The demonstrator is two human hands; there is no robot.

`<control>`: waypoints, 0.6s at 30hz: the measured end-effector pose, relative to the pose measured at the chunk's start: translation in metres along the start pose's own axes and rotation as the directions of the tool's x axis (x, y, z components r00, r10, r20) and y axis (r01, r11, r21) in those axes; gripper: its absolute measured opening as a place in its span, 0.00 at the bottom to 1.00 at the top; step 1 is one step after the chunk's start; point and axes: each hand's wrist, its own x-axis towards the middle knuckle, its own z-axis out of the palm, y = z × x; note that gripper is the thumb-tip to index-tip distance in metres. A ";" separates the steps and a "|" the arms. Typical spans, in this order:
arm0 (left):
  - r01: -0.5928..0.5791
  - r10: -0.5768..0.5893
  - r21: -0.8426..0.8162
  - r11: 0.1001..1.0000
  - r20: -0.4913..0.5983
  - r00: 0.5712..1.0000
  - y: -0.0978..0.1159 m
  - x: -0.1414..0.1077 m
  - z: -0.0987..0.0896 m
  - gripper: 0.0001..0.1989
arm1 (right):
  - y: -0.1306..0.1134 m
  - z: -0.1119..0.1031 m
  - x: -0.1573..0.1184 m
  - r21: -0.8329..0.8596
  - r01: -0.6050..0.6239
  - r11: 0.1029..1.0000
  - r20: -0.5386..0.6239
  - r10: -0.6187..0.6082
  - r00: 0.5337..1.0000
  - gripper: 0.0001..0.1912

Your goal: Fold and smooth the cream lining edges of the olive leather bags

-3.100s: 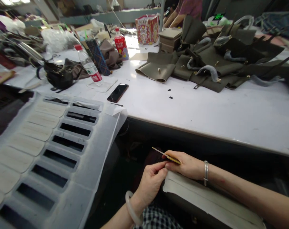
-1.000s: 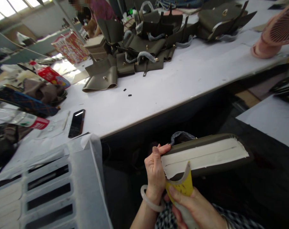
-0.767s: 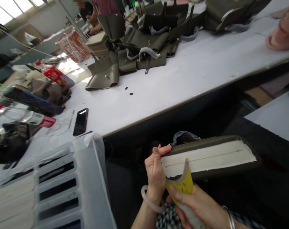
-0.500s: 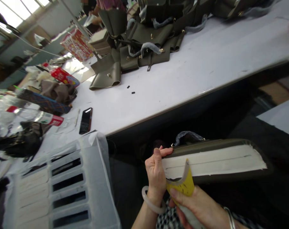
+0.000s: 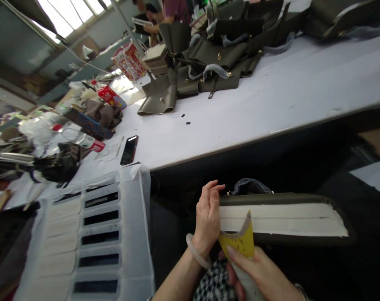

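Note:
A dark olive handbag point(image 5: 290, 197) lies in front of me with a long white strip point(image 5: 287, 218) facing up, a thin dark line running along it. My left hand point(image 5: 208, 213) is at the bag's left end, palm edge against it, fingers stretched out and raised off the rim. My right hand point(image 5: 255, 267) is closed round the pale handle of a yellow scraper point(image 5: 240, 242) with a curved-in front edge. The scraper's tip overlaps the strip in view; whether it touches cannot be seen. A plastic-wrapped bag handle point(image 5: 251, 184) rises behind the bag.
Left of me stands a white slotted rack point(image 5: 133, 234) holding pale panels. On the white table point(image 5: 240, 121) lie a phone point(image 5: 129, 150), a bottle point(image 5: 80, 139) and several olive bags point(image 5: 221, 54). A person point(image 5: 177, 11) is at the far side.
My left hand's fingers have come up off the bag's rim and straightened. The scraper stays in my right hand near the same spot. The view has shifted left.

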 end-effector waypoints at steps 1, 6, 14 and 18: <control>0.070 -0.074 -0.182 0.981 -0.014 0.997 -0.003 -0.002 -0.001 0.23 | -0.003 -0.004 -0.007 -0.051 0.014 0.999 -0.011 -0.015 1.000 0.35; 0.246 -0.319 -0.696 0.675 0.025 0.948 -0.022 -0.036 -0.010 0.23 | -0.065 -0.050 -0.037 -0.197 0.129 0.972 -0.165 -0.163 0.973 0.33; 0.275 -0.295 -0.768 0.579 0.117 0.948 -0.028 -0.077 -0.012 0.27 | -0.239 -0.127 0.020 -0.819 0.207 0.535 -0.299 -0.706 0.642 0.23; 0.262 -0.285 -0.755 0.601 0.104 0.953 -0.026 -0.075 -0.009 0.29 | -0.293 -0.162 0.071 -0.942 0.091 0.323 -0.236 -0.831 0.503 0.26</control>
